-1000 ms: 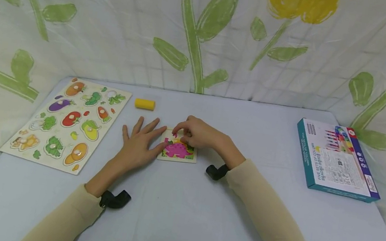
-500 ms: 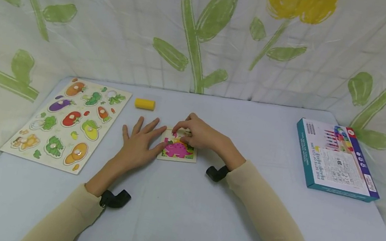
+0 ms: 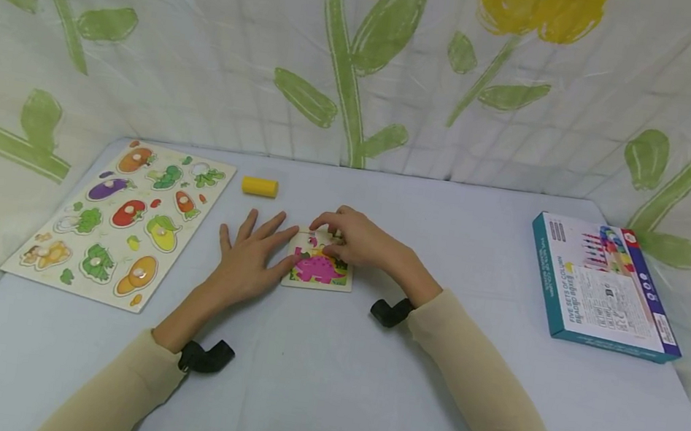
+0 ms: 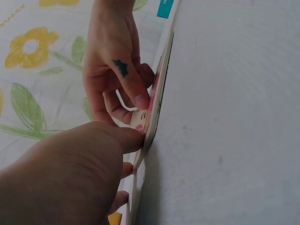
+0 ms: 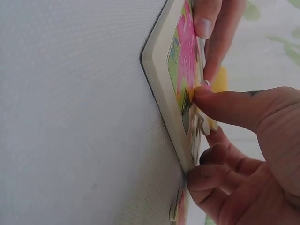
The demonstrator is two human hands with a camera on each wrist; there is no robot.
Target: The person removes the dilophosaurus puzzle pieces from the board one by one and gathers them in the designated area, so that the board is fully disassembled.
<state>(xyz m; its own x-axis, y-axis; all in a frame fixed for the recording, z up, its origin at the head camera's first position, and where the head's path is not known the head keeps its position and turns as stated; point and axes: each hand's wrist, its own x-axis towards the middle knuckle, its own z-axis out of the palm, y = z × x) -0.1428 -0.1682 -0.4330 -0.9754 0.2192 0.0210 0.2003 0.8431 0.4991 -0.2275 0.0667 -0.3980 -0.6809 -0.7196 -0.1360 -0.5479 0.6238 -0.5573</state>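
A small square jigsaw puzzle (image 3: 319, 269) with a pink dinosaur lies on the table between both hands. My left hand (image 3: 250, 261) is spread flat at its left side, with the thumb over the picture's edge and the index fingertip by the far corner. Over the puzzle's upper right part, my right hand (image 3: 363, 241) pinches a puzzle piece (image 5: 206, 123) between thumb and fingers. The right wrist view shows that piece tilted against the puzzle's surface. From above, the right fingers hide most of the piece.
To the left lies a vegetable knob-puzzle board (image 3: 119, 220). A yellow cylinder (image 3: 259, 187) is behind the left hand. A teal-edged box (image 3: 607, 289) rests at the far right. A painted flower curtain (image 3: 423, 138) stands along the back edge.
The right fingers shift slightly near the puzzle's far edge, and a little more of the dinosaur's pink head shows. The left hand stays in place.
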